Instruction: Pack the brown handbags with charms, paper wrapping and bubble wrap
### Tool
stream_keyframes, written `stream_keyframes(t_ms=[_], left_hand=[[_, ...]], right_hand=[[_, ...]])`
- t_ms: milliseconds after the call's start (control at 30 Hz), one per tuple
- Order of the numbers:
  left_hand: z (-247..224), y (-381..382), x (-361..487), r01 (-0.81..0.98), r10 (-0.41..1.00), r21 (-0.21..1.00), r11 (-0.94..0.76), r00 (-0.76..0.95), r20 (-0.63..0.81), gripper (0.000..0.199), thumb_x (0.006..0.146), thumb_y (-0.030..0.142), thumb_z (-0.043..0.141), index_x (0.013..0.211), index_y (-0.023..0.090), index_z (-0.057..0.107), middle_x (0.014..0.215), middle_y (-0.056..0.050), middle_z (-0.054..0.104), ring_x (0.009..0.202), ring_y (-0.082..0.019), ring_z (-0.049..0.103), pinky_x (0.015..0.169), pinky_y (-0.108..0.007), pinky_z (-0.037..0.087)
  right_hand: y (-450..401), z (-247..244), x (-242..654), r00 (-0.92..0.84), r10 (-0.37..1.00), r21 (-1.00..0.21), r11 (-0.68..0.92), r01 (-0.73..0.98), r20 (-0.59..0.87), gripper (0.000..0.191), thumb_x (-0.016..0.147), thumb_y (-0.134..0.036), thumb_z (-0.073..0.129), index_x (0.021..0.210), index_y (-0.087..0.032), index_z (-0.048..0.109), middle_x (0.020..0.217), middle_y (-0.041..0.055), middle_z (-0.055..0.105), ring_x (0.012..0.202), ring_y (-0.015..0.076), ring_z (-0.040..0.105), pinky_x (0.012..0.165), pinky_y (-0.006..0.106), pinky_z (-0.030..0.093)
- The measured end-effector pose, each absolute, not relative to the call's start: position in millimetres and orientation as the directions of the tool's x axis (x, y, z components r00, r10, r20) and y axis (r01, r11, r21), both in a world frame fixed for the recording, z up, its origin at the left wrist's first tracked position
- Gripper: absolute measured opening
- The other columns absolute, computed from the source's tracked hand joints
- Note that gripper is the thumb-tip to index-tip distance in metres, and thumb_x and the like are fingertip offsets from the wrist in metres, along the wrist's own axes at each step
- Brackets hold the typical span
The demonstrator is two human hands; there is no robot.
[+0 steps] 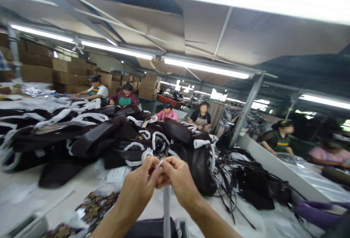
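My left hand [139, 183] and my right hand [179, 179] meet at mid-frame, both closed in a pinch. Between the fingertips shows a small whitish end, partly hidden. Below them a white wrapping strip [166, 212] runs down to a dark brown bag [147, 229] at the bottom edge; the fingers cover where strip and pinched end meet. Just beyond the hands lies a big heap of dark brown bags [104, 139], their handles wrapped in white. Left of my left forearm are bronze-coloured metal pieces [97, 207] in a pile.
Black straps [229, 190] and a dark bag [254, 187] lie to the right, near a purple item [318, 214]. A grey bin [30, 227] is at lower left. Several co-workers sit beyond the heap and a low partition [281, 167]. Cartons [71, 72] are stacked behind.
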State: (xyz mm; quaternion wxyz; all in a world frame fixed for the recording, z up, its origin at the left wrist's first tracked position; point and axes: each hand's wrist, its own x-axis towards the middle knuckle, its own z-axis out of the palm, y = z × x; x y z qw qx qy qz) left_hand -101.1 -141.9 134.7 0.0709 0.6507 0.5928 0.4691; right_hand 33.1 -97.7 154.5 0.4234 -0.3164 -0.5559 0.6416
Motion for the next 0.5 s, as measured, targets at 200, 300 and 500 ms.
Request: stream_keyframes(t_ms=[200,300,500], left_hand=[[135.0,-138.6,-115.7,0.682,0.805,0.646,-0.343,-0.142,0.577,0.024,0.097,0.039,0.039,0.089,0.025,0.057,0.069,0.006,0.063,0.062,-0.013,0.061,0.061,-0.021,0.043],[135.5,-140.6,-116.2,0.682,0.79,0.633,-0.367,-0.132,0.599,0.022,0.096,0.038,0.041,0.088,0.025,0.058,0.069,0.006,0.064,0.062,-0.012,0.062,0.061,-0.02,0.044],[132.8,-141.3,-120.4,0.708,0.762,0.598,-0.376,-0.131,0.634,0.018,0.097,0.035,0.042,0.09,0.025,0.055,0.068,0.007,0.062,0.059,-0.011,0.061,0.059,-0.02,0.041]], right_hand=[[-39.2,181.2,60.7,-0.362,0.925,-0.983,0.16,0.094,0.116,0.036,0.082,-0.045,0.066,0.098,-0.013,0.062,0.07,0.0033,0.069,0.046,0.0108,0.059,0.042,0.021,0.049],[25.4,208.1,78.6,-0.169,0.985,-0.954,0.066,0.294,0.016,0.042,0.087,-0.034,0.062,0.122,-0.013,0.052,0.068,0.0027,0.069,0.042,0.0094,0.055,0.04,0.02,0.045],[37.7,230.5,66.4,-0.413,0.91,-0.945,0.153,0.29,0.021,0.033,0.08,-0.042,0.073,0.099,-0.015,0.068,0.083,0.0062,0.073,0.058,0.0087,0.061,0.055,0.019,0.05]])
